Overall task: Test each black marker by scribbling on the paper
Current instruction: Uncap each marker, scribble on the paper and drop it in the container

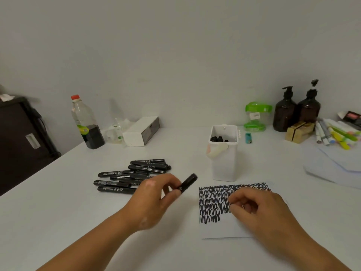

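Note:
My left hand point(156, 194) pinches a black marker point(188, 182) between thumb and fingers, its free end tilted up to the right above the table. My right hand point(256, 206) hovers over or rests on the white paper point(224, 227) with fingers loosely curled and nothing visible in them. Rows of black scribbles point(214, 202) fill the paper's upper part. Several black markers lie in a pile point(134, 175) just beyond my left hand. A white bin point(224, 159) behind the paper holds several black marker ends.
At the back left stand a plastic bottle point(87, 124) with dark liquid and a white box point(141, 130). A lighter point(248, 138), a green-lidded jar point(256, 116), two brown pump bottles point(297, 112) and coloured pens point(338, 133) on loose paper sit back right. A dark case point(21, 137) stands left.

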Motion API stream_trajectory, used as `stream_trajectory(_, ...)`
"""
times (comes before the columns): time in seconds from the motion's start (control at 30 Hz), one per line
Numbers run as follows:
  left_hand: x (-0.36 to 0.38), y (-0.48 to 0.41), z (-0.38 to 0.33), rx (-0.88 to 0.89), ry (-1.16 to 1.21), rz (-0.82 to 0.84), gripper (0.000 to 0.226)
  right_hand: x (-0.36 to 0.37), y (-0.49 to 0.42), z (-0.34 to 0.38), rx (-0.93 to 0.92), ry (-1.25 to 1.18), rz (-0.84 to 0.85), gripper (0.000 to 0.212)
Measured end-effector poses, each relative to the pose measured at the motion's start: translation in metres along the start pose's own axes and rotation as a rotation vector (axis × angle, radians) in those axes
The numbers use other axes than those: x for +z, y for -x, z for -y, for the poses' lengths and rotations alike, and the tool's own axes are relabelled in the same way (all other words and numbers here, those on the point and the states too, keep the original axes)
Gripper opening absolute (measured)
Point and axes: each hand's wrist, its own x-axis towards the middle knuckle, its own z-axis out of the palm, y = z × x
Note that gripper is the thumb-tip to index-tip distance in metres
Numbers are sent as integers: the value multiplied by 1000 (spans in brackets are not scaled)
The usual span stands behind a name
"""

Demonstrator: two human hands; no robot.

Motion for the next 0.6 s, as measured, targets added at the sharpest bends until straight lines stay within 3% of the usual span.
stream_trajectory(0.1,6,-12,-20,-61,250,67,8,-2,0,2,-22,-5,24,6)
stream_trajectory(0.33,34,-29,-47,-121,914,214,14,-2,-2,2,-16,-36,150,26)
stream_trajectory(0.6,59,-31,-26,-223,1326,224,34,-3,-5,0,11,-70,40,19)
